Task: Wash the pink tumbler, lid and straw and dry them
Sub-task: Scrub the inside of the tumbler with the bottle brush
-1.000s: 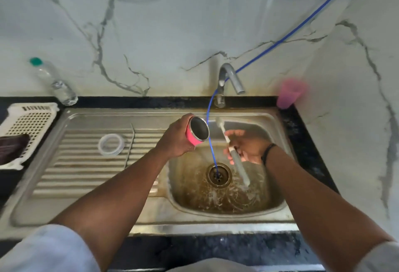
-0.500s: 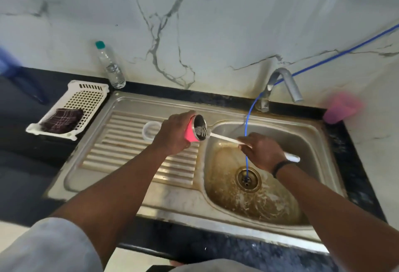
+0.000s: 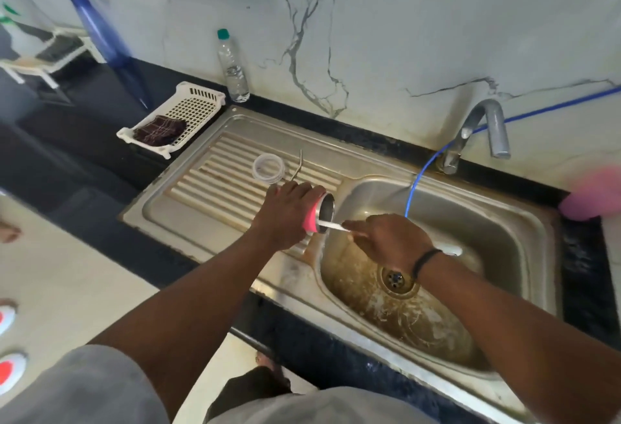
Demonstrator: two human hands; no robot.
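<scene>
Fingers of left hand (image 3: 285, 213) grip steel-lined pink tumbler (image 3: 316, 216), white brush (image 3: 332, 225) inside.

The white brush (image 3: 331, 225) in the right hand (image 3: 389, 238) now reaches deep into the pink tumbler (image 3: 317, 213), its bristles hidden inside rather than at the mouth.

I see the left hand (image 3: 285, 213) gripping the pink tumbler (image 3: 317, 213) on its side over the sink (image 3: 524, 222) edge, mouth toward the basin. Right hand (image 3: 386, 238) holds a white brush (image 3: 331, 225), its tip inside the tumbler mouth, handle end sticking out past the wrist. Clear lid (image 3: 268, 168) and bent straw (image 3: 298, 166) lie side by side on the ribbed drainboard (image 3: 215, 185). Blue hose (image 3: 416, 181) hangs into the basin beside the tap (image 3: 484, 131).
</scene>
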